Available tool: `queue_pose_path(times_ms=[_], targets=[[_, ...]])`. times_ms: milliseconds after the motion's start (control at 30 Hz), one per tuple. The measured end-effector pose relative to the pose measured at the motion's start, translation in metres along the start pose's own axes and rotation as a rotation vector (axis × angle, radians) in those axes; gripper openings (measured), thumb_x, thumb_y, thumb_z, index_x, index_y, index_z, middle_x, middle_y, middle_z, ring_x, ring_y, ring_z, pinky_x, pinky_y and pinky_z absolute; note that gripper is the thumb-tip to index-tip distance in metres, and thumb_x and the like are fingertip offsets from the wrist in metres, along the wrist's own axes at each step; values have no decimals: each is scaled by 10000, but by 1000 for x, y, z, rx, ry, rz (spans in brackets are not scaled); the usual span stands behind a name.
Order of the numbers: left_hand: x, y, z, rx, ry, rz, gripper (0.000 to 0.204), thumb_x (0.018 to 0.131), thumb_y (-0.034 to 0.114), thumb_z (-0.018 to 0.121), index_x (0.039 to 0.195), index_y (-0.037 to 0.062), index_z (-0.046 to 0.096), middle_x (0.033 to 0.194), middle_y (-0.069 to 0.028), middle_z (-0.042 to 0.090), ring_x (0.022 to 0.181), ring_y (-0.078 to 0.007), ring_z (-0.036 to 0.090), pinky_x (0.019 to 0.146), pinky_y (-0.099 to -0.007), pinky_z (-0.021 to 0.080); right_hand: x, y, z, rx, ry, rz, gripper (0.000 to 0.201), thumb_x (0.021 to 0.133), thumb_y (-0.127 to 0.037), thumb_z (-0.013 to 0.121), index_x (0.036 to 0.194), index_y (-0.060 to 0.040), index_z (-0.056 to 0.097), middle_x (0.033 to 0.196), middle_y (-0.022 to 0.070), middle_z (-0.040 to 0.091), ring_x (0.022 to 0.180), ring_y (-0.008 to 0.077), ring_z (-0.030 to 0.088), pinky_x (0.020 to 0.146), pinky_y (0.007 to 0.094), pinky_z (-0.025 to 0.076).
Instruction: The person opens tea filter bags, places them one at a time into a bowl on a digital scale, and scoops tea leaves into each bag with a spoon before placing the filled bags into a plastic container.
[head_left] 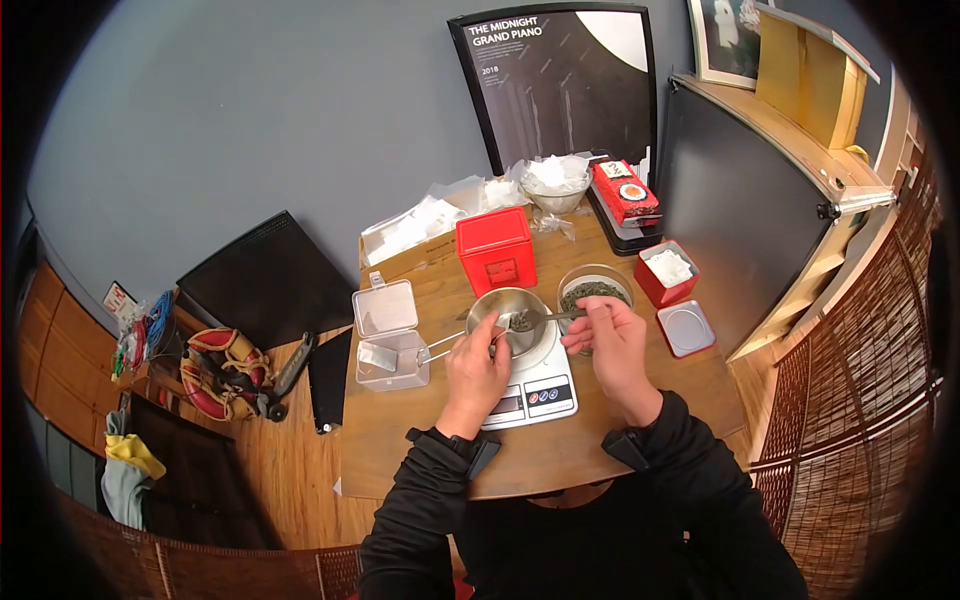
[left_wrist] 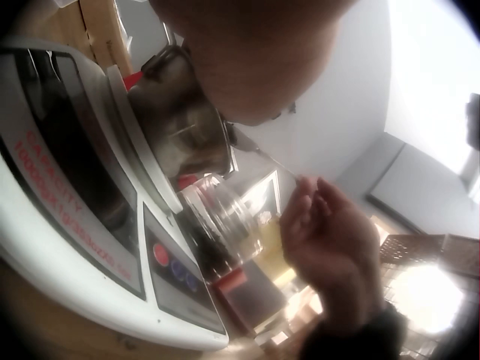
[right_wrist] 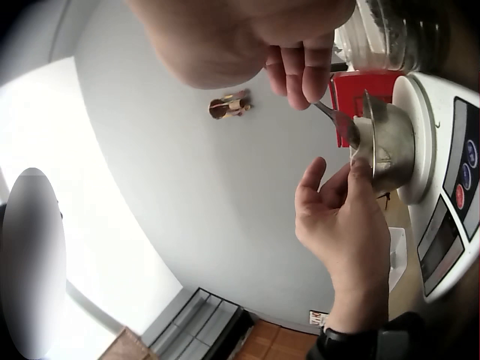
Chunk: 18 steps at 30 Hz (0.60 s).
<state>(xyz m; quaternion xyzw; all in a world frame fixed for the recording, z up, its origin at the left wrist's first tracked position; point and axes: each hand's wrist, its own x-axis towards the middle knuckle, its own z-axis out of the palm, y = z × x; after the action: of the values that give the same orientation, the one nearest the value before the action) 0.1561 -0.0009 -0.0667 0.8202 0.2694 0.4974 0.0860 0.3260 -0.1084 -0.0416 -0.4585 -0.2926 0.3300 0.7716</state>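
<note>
A metal pot (head_left: pixel 492 302) with a long handle stands on the white kitchen scale (head_left: pixel 555 400). Over its rim my left hand (head_left: pixel 478 372) pinches a small white bag (right_wrist: pixel 363 133), mostly covered by the fingers in the head view. My right hand (head_left: pixel 617 350) holds a metal spoon (head_left: pixel 556 316) by its handle, its tip at the bag above the pot. Dark green dried leaves (head_left: pixel 519 322) show around the spoon's tip. Beneath the right hand is a clear round jar (head_left: pixel 630 287) of similar dried leaves.
Behind the pot stands a closed red tin (head_left: pixel 497 250). An open red tin (head_left: pixel 668 275) with white contents is at the right, its lid (head_left: pixel 686 329) in front. At the left lies an open clear plastic box (head_left: pixel 393 368). White packets (head_left: pixel 425 225) and a bowl (head_left: pixel 557 190) line the back.
</note>
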Motion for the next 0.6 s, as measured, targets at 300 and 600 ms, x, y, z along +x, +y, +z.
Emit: queue_pose_path(times_ms=[300,600], targets=[[4,3,0,-5,6,25,384,813,1,711,1189,43,646,864,-114,736,732,-333,692,670,-419,553,1,-31,38,-608,-185,-430,176,989,-158,656,1037,10,678,773,161,676,648,233,690,595,355,517],[3,-1,-1,-21,9,22,384,821,13,714,1196,38,640,859,-127,733,722,-341,690,666,-423,548,0,-41,28,-642,-196,-494,166,1006,-155,635,1048,2,670,778,152,687,637,258,663,599,342,512]])
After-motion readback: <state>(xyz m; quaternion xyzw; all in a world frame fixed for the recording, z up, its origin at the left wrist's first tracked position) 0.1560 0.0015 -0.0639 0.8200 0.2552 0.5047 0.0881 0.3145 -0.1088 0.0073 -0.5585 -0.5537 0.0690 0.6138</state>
